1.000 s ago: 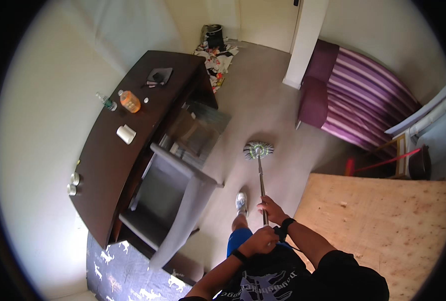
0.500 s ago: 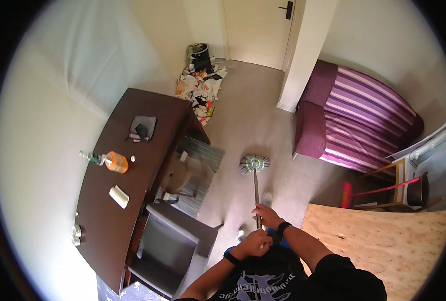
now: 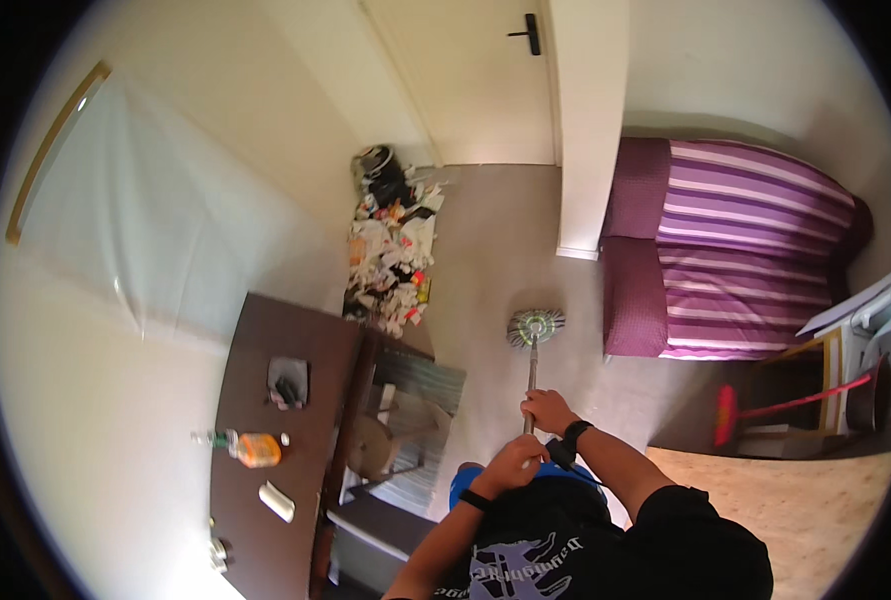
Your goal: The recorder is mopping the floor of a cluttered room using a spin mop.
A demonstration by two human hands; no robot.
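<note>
A mop (image 3: 535,327) with a round, striped grey-and-white head lies flat on the grey floor ahead of me. Its metal pole runs back toward my body. Around the top end of the pole, close to my waist, my left hand (image 3: 513,465) is closed. Farther down the pole my right hand (image 3: 548,410) also grips it, fingers wrapped round. Both wrists wear black bands.
Scattered trash (image 3: 395,265) spreads by a black bin (image 3: 383,175) at the far left wall. A dark table (image 3: 250,400) with bottles and chairs stands left. On the right are a purple striped sofa (image 3: 755,240), a red broom (image 3: 725,415) and a wooden board (image 3: 775,500).
My view has shifted toward the door, so the table, sofa and trash sit lower in the picture. The mop has moved slightly right in view; both hands keep their hold.
</note>
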